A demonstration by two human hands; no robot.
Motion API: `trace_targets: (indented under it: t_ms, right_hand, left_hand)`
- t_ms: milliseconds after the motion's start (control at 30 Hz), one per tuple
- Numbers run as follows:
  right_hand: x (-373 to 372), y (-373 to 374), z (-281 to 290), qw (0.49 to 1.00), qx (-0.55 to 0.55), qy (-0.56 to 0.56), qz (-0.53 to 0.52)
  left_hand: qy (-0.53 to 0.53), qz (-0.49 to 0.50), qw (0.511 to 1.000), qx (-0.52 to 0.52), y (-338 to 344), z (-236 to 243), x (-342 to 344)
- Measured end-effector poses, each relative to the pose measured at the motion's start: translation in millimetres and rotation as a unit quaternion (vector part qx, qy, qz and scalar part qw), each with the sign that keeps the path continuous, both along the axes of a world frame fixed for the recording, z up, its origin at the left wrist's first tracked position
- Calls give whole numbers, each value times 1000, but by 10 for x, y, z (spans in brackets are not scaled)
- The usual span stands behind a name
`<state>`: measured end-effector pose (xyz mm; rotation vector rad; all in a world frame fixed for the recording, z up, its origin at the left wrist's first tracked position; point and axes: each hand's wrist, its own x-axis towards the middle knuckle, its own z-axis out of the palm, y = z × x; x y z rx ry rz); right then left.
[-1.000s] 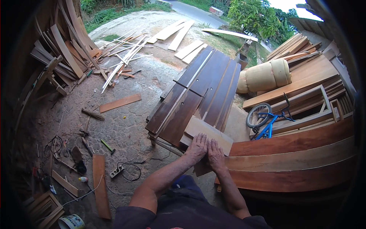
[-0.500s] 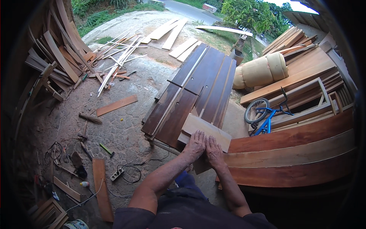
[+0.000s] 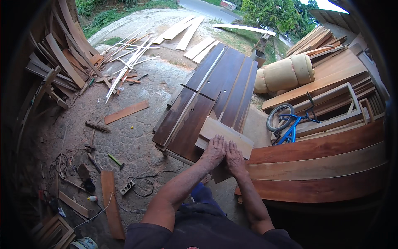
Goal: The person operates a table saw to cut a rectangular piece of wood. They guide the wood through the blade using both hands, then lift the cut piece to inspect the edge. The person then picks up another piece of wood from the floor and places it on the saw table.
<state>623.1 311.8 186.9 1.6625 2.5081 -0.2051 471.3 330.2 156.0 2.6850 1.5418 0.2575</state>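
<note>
My left hand point(image 3: 214, 150) and my right hand point(image 3: 233, 158) lie flat side by side, palms down, on the near end of a short pale wooden board point(image 3: 226, 135). That board rests across the near end of a large dark brown panel of planks point(image 3: 211, 93) lying on the ground. Fingers of both hands point away from me and are spread slightly. Neither hand curls around anything. To the right of my right hand lie long reddish planks point(image 3: 319, 166), stacked edge to edge.
A small blue bicycle point(image 3: 290, 122) and a rolled tan mattress point(image 3: 286, 74) stand at right, with stacked timber behind. Loose boards and slats point(image 3: 124, 54) litter the stone ground at left. A power strip point(image 3: 127, 187), cables and hand tools lie near my left side.
The view has shifted slightly, so the panel and boards sit a little lower and nearer. Both hands stay pressed on the pale board in the same spot.
</note>
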Motion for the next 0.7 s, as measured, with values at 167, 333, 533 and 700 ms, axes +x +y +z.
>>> trace_targets:
  t_ms: [167, 333, 533, 700]
  right_hand:
    - [57, 131, -40, 1000, 17, 0, 3]
    - [51, 208, 18, 1000, 15, -10, 4]
    - [93, 324, -64, 1000, 16, -5, -5]
    - [121, 390, -69, 1000, 15, 3, -7]
  left_hand:
    - [0, 1, 1000, -6, 150, -8, 65]
    - [6, 3, 1000, -8, 238, 16, 90]
    - [-6, 7, 1000, -13, 342, 4, 118]
    - [7, 3, 1000, -14, 411, 15, 136]
